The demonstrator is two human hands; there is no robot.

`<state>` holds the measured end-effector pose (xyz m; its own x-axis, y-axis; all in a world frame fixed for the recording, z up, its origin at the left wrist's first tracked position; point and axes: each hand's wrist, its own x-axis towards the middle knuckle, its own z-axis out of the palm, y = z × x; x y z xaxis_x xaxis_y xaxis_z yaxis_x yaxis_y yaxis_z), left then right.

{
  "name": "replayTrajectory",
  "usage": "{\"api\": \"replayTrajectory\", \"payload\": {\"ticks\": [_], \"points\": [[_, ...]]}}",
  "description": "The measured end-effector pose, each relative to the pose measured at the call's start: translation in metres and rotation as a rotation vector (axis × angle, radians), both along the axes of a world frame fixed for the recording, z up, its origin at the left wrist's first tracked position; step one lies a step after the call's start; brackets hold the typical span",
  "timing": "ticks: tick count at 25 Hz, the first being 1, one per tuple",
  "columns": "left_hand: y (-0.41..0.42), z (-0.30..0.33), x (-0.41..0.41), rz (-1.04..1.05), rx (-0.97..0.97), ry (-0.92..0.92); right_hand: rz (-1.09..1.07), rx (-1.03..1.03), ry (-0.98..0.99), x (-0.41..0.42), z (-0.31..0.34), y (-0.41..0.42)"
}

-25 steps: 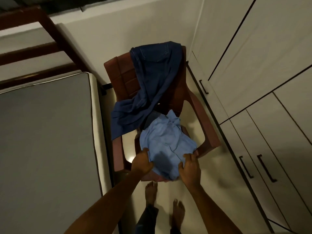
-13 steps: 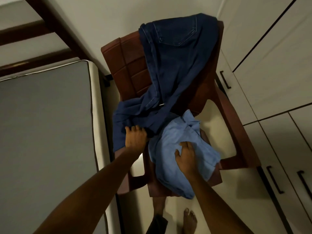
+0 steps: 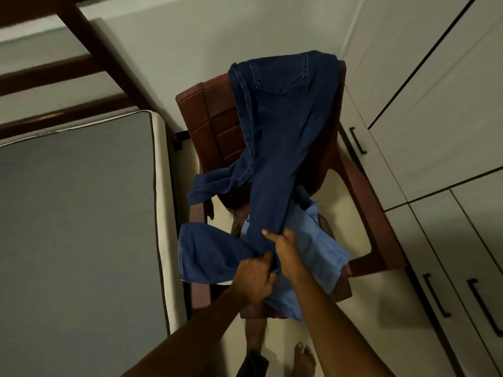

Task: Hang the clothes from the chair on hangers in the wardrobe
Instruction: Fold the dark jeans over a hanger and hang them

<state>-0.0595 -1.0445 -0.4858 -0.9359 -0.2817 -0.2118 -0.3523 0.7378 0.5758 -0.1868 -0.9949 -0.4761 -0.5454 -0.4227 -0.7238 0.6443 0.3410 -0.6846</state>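
room: we see a grey mattress point(image 3: 79, 213) left, white wardrobe point(image 3: 435, 131) doors right
chair point(image 3: 217, 126): brown, between them
jeans point(image 3: 280, 137): dark blue, draped over chairback
shirt point(image 3: 318, 248): light blue, on seat
hands: left point(image 3: 254, 278) and right point(image 3: 285, 254) both grip a jeans leg

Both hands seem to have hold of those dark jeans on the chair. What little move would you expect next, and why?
Probably a lift up and toward the person, to pull the jeans free. The left hand and right hand both grip one leg, yet the waist end is draped over the back of the chair, and the leg lies across the light blue shirt on the seat.
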Motion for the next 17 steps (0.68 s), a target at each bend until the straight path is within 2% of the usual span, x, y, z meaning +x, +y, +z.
{"api": "replayTrajectory", "payload": {"ticks": [2,3,4,6,8,9,12,13,15,17], "points": [[0.007,0.009,-0.002,-0.061,0.068,0.027,-0.046,0.090,0.098,-0.001,0.006,0.012],[0.006,0.017,-0.005,-0.012,0.145,0.014,-0.091,0.127,0.124,-0.002,0.009,0.020],[0.005,0.029,-0.011,0.129,0.260,0.014,-0.123,0.129,0.140,-0.003,0.013,0.032],[-0.005,0.057,-0.030,0.550,0.401,0.115,-0.157,0.093,0.152,0.000,0.023,0.059],[-0.022,0.086,-0.062,0.749,0.450,0.233,-0.172,0.070,0.125,0.004,0.037,0.079],[-0.033,0.100,-0.085,0.767,0.602,0.244,-0.179,0.041,0.124,0.005,0.044,0.084],[-0.069,0.136,-0.159,0.923,1.284,0.344,-0.126,-0.010,0.119,0.009,0.059,0.087],[-0.083,0.143,-0.177,0.984,1.393,0.394,-0.101,-0.004,0.121,0.009,0.064,0.087],[-0.096,0.164,-0.198,1.019,1.408,0.410,-0.030,-0.010,0.110,0.006,0.074,0.090],[-0.100,0.188,-0.201,0.966,1.439,0.449,0.028,-0.039,0.115,0.002,0.090,0.091]]}}
